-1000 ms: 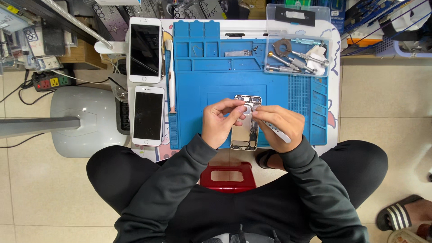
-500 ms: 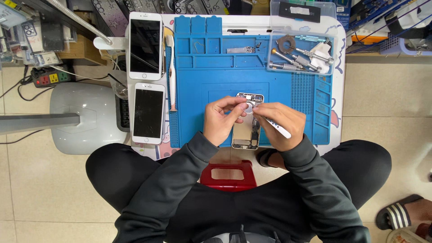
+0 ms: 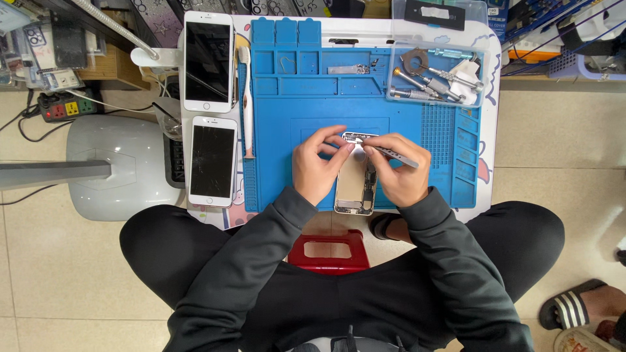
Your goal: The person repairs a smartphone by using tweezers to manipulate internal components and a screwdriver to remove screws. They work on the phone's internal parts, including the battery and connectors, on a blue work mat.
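The opened phone (image 3: 355, 186) lies face down on the blue mat (image 3: 306, 169) near the front edge of the bench (image 3: 490, 98), its bare inside turned up so the parts can be reached. The left hand (image 3: 317, 166) rests over the phone's upper left corner, thumb and forefinger pinched together at the top end, most likely steadying a small part there; what sits in that grip is too small to tell. The right hand (image 3: 399, 171) has its grip closed on a slim metal tool (image 3: 391, 155), held like a pen with the tip pointing left toward the top of the phone and the tail sticking out to the right. Both hands meet above the same spot, so one braces while the other works.

Two whole phones (image 3: 210, 111) lie screen up just left of the mat, kept apart from the work. A white brush (image 3: 247, 98) lies along the mat's left edge. A clear tray (image 3: 435, 78) at the far right corner holds screwdrivers and small bits, within reach. A red stool (image 3: 328, 249) shows between the person's knees.
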